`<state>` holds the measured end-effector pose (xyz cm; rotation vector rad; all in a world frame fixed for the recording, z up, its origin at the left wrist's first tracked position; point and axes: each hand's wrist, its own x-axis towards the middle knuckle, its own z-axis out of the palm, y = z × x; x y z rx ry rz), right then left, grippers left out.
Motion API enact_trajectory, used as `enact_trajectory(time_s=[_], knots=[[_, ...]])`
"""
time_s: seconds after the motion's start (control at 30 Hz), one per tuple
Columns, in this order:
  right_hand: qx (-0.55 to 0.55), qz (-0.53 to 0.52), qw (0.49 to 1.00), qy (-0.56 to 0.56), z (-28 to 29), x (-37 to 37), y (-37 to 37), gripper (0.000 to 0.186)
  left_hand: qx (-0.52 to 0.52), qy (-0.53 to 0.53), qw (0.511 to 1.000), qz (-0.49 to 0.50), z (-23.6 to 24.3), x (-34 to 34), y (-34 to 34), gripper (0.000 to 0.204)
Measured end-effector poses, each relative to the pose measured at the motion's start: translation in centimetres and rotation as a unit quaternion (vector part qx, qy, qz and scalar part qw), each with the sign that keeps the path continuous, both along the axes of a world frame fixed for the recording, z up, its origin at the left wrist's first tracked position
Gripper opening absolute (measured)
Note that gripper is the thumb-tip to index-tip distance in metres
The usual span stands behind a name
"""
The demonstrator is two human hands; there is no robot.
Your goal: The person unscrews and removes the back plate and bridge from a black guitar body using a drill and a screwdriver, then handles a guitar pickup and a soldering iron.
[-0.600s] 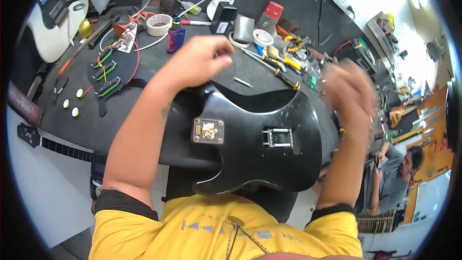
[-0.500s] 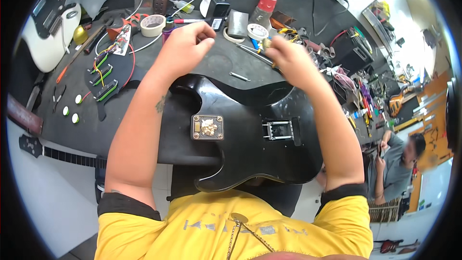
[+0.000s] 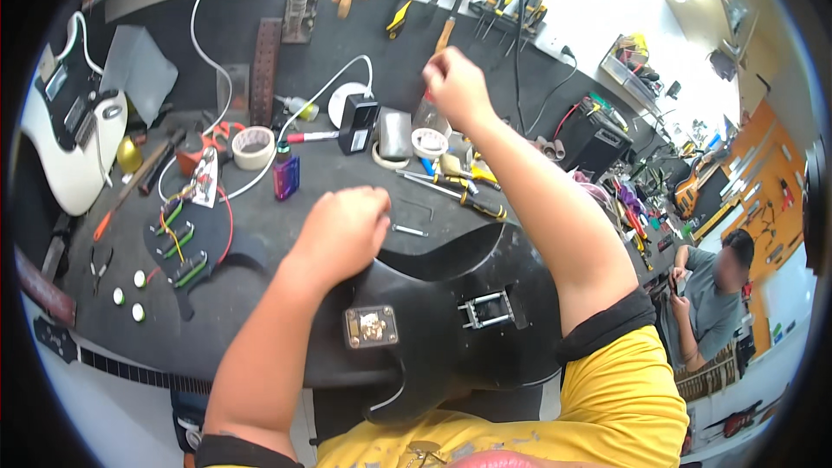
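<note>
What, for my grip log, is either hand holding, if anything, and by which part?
Nothing shows in the left hand. Whether the right hand grips the wooden handle or red lid cannot be told.

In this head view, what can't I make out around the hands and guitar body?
All in the head view:
Right hand: whether it grips the red-topped container; the hand covers the top.
Left hand: palm, hidden by the hand's back.
Guitar body: front, facing down; right end, partly behind the right arm.
</note>
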<state>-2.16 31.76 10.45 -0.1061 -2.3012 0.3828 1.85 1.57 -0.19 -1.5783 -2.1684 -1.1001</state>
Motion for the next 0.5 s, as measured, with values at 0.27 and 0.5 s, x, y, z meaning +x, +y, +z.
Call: enact_trajectory(time_s=[0.27,0.5], knots=[[-0.157,-0.178,0.953,0.188,12.4,-9.3,5.4,0.049,-0.045,0.043,0.998,0.017,0.4,0.7,0.1,0.014],[-0.368,-0.06,0.919,0.127,15.1,-12.2,6.7,0.027,-0.038,0.035,0.999,0.016,0.6,0.8,-0.2,0.014]])
